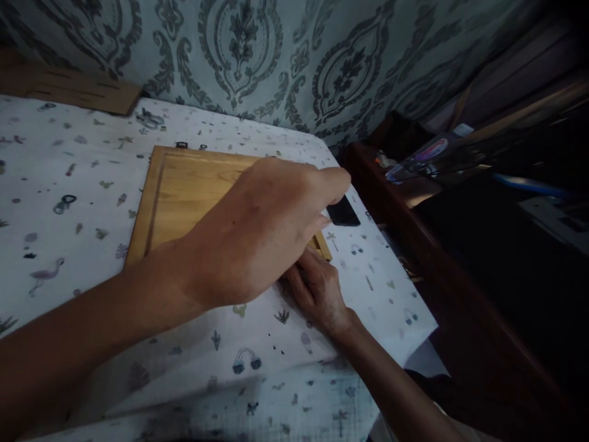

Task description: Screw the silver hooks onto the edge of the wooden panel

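My left hand [262,227] is raised over the right part of a wooden board [193,190] with a raised rim. Its fingers are curled together at the right, and what they hold, if anything, is hidden. Lower down, my right hand [319,291] is at the board's near right corner, partly covered by my left hand. The right fingertips are out of sight behind the left hand. A flat black object [344,212] lies just past the left fingertips, beside the board on the patterned white cloth [257,393].
A cardboard piece [92,89] lies at the back left against the patterned wall. Near it on the cloth is a grey scissors-like shape [150,119]. To the right, past the table's edge, stand a dark red wooden edge [442,264] and a clear plastic bottle [430,150].
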`<action>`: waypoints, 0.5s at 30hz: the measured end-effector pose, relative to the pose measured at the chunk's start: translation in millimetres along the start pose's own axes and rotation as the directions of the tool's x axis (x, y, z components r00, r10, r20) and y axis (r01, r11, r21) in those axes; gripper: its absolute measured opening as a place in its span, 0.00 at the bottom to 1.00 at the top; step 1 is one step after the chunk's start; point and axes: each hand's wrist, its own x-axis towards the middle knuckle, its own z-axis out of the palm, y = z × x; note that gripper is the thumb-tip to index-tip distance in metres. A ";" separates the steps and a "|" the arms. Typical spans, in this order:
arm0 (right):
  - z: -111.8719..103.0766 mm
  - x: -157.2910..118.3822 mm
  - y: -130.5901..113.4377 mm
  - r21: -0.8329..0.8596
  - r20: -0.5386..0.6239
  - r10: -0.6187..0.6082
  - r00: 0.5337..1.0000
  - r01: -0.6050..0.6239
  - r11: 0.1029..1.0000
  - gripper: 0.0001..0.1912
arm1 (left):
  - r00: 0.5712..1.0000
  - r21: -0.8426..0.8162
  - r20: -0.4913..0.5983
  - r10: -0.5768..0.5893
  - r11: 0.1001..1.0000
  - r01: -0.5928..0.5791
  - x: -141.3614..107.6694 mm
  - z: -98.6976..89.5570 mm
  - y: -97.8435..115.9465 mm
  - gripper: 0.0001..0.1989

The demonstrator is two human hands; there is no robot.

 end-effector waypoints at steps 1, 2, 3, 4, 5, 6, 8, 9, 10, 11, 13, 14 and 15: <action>-0.1 0.2 -0.2 -0.004 0.001 -0.001 1.000 0.001 1.000 0.12 | 1.000 0.000 0.005 -0.004 1.000 0.004 0.1 0.0 -0.1 0.06; -0.2 0.4 -0.3 -0.009 0.001 -0.004 1.000 0.004 1.000 0.12 | 1.000 -0.003 0.004 -0.004 1.000 0.004 0.1 -0.1 -0.1 0.06; -0.3 0.6 -0.4 -0.013 0.000 -0.007 1.000 0.007 1.000 0.12 | 1.000 -0.006 0.007 -0.010 1.000 0.010 0.1 -0.2 0.1 0.06; -0.4 0.9 -0.4 -0.014 -0.002 -0.013 1.000 0.013 1.000 0.12 | 1.000 -0.007 0.010 -0.020 1.000 0.020 0.2 -0.3 0.4 0.07; -0.4 1.1 -0.3 -0.013 -0.004 -0.017 1.000 0.017 1.000 0.11 | 0.999 -0.008 0.013 -0.029 1.000 0.029 0.4 -0.4 0.9 0.07; -0.4 1.3 -0.2 -0.010 -0.006 -0.020 1.000 0.020 1.000 0.11 | 0.999 -0.008 0.026 -0.042 0.999 0.042 0.7 -0.7 1.6 0.08; -0.3 1.4 0.1 0.000 -0.008 -0.028 1.000 0.028 1.000 0.11 | 0.995 -0.001 0.075 -0.070 0.997 0.071 1.9 -1.2 3.1 0.08; -0.3 1.4 0.4 0.003 -0.009 -0.033 0.999 0.033 0.999 0.11 | 0.992 0.004 0.098 -0.081 0.997 0.081 2.5 -1.4 3.6 0.07; -0.3 1.2 0.6 0.003 -0.008 -0.035 0.999 0.035 0.999 0.11 | 0.990 0.012 0.111 -0.090 0.996 0.089 3.0 -1.5 3.7 0.07; -0.3 1.1 0.9 -0.001 -0.007 -0.034 0.999 0.034 0.999 0.11 | 0.988 0.019 0.119 -0.094 0.996 0.092 3.4 -1.6 3.5 0.06; -0.2 0.8 1.5 -0.010 -0.011 -0.036 0.999 0.036 0.999 0.11 | 0.991 0.022 0.107 -0.074 0.997 0.072 3.3 -1.5 2.2 0.06; -0.1 0.7 1.8 -0.013 -0.015 -0.038 0.999 0.038 0.999 0.10 | 0.993 0.020 0.100 -0.059 0.998 0.057 3.0 -1.3 1.3 0.05; 0.1 0.7 2.1 -0.012 -0.020 -0.042 0.999 0.041 0.999 0.10 | 0.995 0.018 0.089 -0.042 0.999 0.041 2.6 -1.2 0.5 0.05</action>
